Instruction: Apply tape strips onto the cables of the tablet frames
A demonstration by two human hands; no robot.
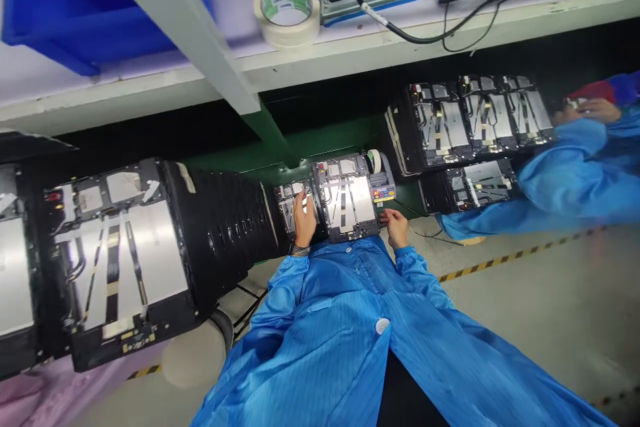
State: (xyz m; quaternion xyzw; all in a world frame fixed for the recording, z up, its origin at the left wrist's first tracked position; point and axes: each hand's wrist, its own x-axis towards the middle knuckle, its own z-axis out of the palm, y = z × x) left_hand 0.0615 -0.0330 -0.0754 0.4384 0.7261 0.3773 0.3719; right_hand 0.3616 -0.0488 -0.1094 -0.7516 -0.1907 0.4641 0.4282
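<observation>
Work surface: a dark green tabletop (345, 139), devices lined along its near edge.
Left row: a long row of black slab-shaped devices (225, 220) toward the left end.
Right group: four black-framed devices with silver panels (445, 123) toward the right end, near a co-worker's blue sleeve (565, 167).
Central unit: a flat black-framed device with a silver metal panel (350, 203), at the near edge.
Stage: uncovered, dark strips already lying across its panel; seemingly partway through handling, though what is finished or left cannot be told.
Left hand (304, 221): fingers extended, unclenched, just left of the central unit.
Right hand (396, 227): fingers partly curled beside the unit's near right corner; whether it grasps anything cannot be told.
Control box: a small grey box with a yellow-edged front and coloured buttons (383, 190), on the unit's right.
Tape: a cream roll (378, 161) by the box.
</observation>
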